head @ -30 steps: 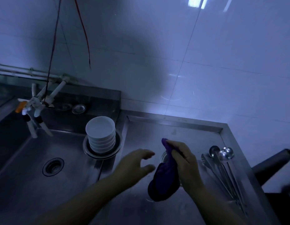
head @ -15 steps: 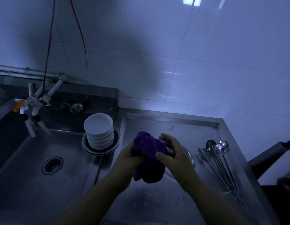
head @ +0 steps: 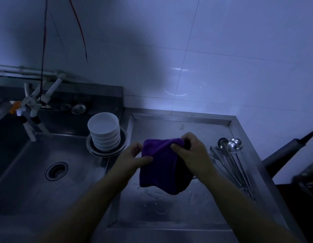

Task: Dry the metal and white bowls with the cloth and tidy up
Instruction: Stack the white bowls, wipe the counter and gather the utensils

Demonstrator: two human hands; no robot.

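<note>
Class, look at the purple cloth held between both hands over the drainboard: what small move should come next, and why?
Probably fold the purple cloth in half. The left hand and right hand each pinch its top edge, so it hangs spread above the wet drainboard, while the white bowls already stand stacked in the metal bowl.

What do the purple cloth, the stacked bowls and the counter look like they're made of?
Purple cloth: soft, fuzzy fabric, probably microfibre or terry; it drapes and folds between both hands. Stacked bowls: smooth white, likely ceramic or melamine; I cannot tell which. Counter: brushed stainless steel, judging by its dull grey sheen and folded edges.
</note>
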